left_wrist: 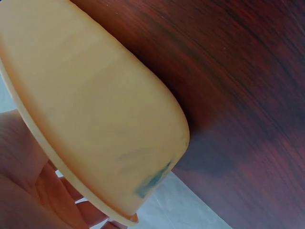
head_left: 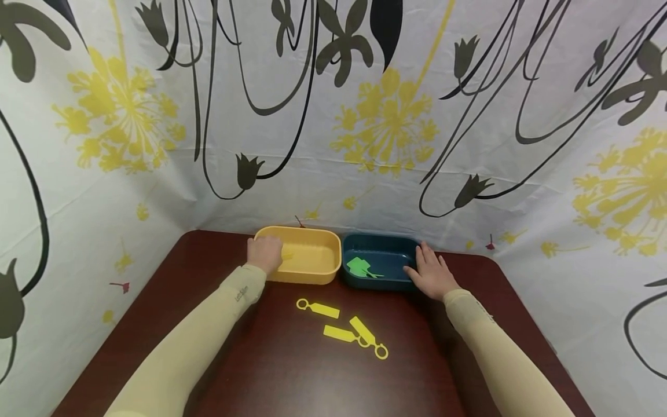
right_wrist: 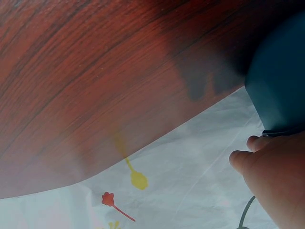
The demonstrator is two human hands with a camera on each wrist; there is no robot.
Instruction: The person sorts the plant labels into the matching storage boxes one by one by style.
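Observation:
A yellow plastic bin (head_left: 312,282) stands at the back of the table, its left end under my left hand (head_left: 264,255). That hand grips the rim; in the left wrist view its fingers (left_wrist: 57,200) lie along the rim above the bin's outer wall (left_wrist: 95,105). One yellow piece (head_left: 288,255) shows inside, close to the hand. Beside it is a dark blue bin (head_left: 380,285) with green pieces (head_left: 359,267) at its left. My right hand (head_left: 433,274) rests on the blue bin's right end, fingers extended and thumb over the rim.
Three flat yellow tags with ring ends lie on the dark wood table (head_left: 292,370) in front of the bins: one tag (head_left: 324,310) by itself, another tag (head_left: 339,333) overlapping a third tag (head_left: 362,330). A patterned white cloth (head_left: 292,139) hangs behind and around the table.

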